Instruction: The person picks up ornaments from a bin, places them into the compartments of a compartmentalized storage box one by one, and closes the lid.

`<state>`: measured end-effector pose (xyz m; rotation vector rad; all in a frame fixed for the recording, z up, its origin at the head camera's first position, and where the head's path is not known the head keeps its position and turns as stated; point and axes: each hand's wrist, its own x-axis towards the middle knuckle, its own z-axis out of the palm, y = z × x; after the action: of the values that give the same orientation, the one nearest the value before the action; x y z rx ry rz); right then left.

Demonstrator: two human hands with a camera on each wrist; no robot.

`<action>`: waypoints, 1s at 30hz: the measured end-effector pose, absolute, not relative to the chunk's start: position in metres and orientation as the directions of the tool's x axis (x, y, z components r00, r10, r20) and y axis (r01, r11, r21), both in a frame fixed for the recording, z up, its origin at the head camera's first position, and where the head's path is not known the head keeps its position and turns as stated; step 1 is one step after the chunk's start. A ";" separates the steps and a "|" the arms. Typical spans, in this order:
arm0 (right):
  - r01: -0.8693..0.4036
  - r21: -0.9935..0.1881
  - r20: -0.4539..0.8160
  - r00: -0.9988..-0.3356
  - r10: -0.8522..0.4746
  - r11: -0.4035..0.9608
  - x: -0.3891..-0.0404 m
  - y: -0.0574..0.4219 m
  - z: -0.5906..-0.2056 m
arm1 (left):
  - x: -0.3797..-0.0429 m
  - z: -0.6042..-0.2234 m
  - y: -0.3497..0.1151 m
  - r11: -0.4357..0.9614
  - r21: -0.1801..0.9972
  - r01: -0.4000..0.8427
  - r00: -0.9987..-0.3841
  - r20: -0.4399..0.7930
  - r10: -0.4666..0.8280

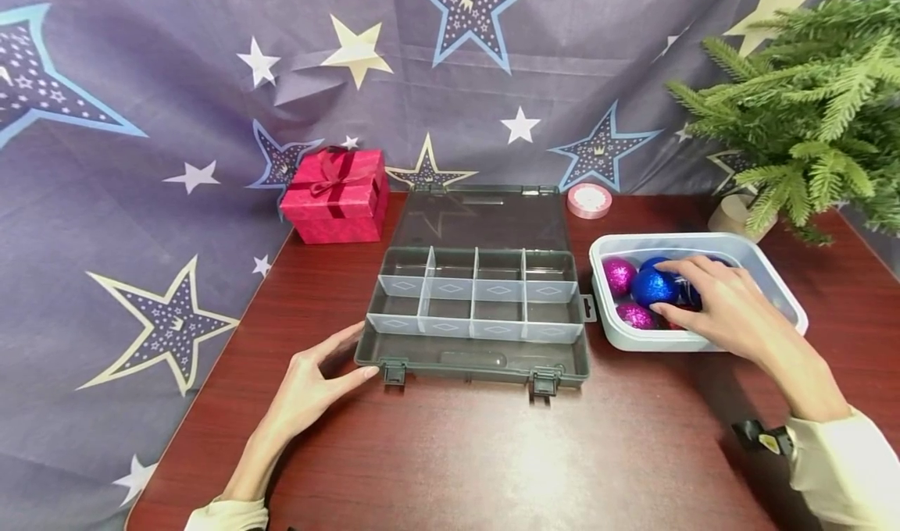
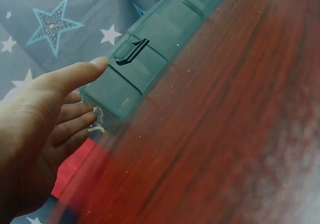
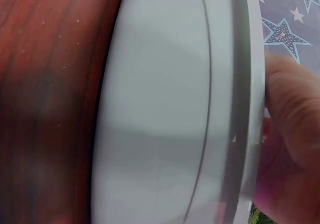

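An organizer box (image 1: 471, 328) of dark clear plastic lies with its lid (image 1: 481, 219) folded back, its upper part split into small compartments by pale dividers. At its front left corner is my left hand (image 1: 305, 386), thumb at the front wall and fingers extended along the side. My right hand (image 1: 731, 304) reaches into a white tub (image 1: 703, 343) and pinches a glittery blue Christmas ball (image 1: 654, 289) between thumb and fingertips. Glittery magenta balls (image 1: 619, 276) lie beside it, with other balls partly hidden under the hand. In the right wrist view, the tub's wall (image 3: 155, 104) covers the balls.
A red gift box (image 1: 337, 203) with a ribbon bow stands at the back left. Behind the organizer's right corner lies a roll of pink ribbon (image 1: 589, 201). An artificial fir tree (image 1: 823, 117) overhangs the back right. A starry cloth (image 1: 450, 109) backs the wooden table (image 1: 464, 453).
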<state>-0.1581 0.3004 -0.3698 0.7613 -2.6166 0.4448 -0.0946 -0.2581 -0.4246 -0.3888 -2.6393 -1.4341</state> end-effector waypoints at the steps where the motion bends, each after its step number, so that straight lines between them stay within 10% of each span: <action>1: -0.570 -0.189 0.444 -0.776 -0.448 0.800 -0.159 0.301 -0.370 | -0.095 -0.425 -0.258 0.520 0.807 0.278 -0.960 0.222 0.169; 30: -0.531 -0.429 0.487 -0.817 -0.308 0.731 -0.159 0.276 -0.351 | -0.096 -0.431 -0.258 0.517 0.805 0.291 -0.957 0.249 0.150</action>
<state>-0.1585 0.2763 -0.3510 0.6459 -2.5490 0.7989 -0.0956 -0.2578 -0.4305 -0.3819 -2.6047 -1.4244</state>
